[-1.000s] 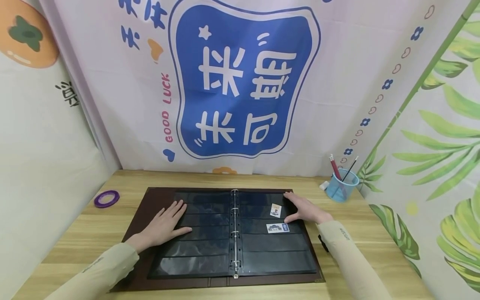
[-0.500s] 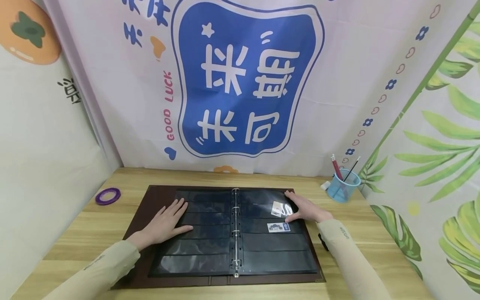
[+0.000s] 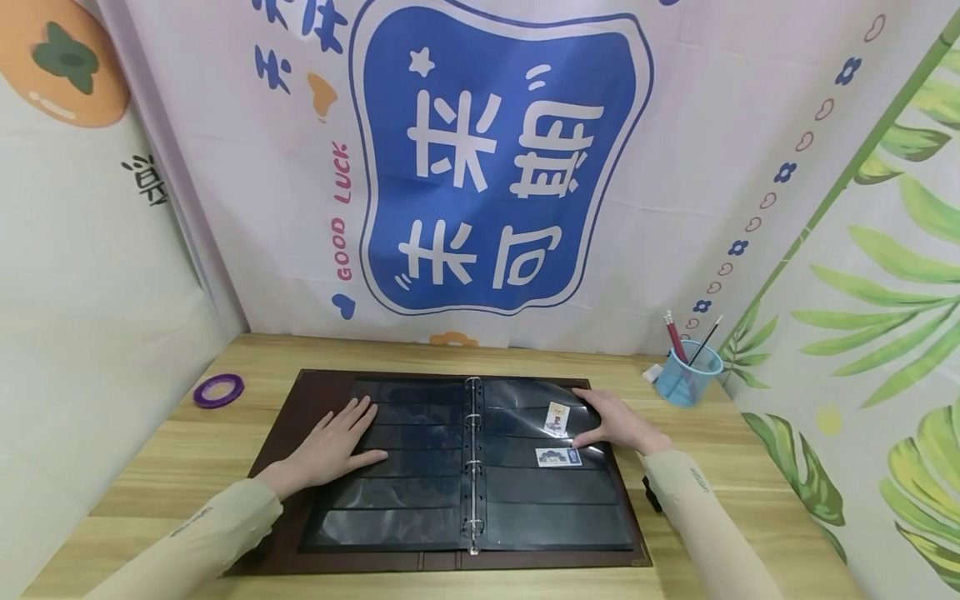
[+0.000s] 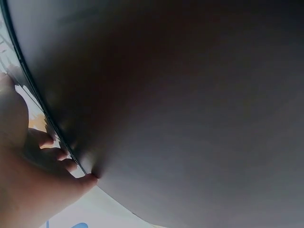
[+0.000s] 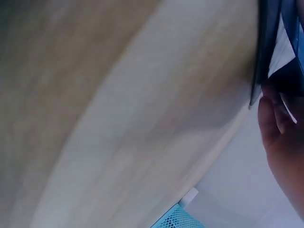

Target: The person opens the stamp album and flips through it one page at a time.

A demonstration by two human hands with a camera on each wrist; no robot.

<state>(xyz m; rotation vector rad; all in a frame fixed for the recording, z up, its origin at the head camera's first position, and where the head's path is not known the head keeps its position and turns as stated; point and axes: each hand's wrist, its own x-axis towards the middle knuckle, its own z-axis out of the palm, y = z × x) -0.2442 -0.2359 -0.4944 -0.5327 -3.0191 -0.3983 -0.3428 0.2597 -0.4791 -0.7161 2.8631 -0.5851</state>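
A brown ring binder lies spread on the table, with black pocket pages on both sides of its metal rings. My left hand rests on the left page, fingers straight and thumb spread. At the right page's outer edge, my right hand grips the sheet, thumb on top and other fingers at its far corner. That edge bends up from the cover in the right wrist view. Two stamps show on this page: an upright one and a wide blue-and-white one below, by my thumb.
A purple ring-shaped roll lies left of the binder. At the back right stands a blue mesh pen cup with pencils, a small white block beside it. Printed cloth hangs behind the wooden table.
The right page's outer edge has bent up a little under my right hand, and the glare on its pockets has shifted. My left hand stays in place on the left page.
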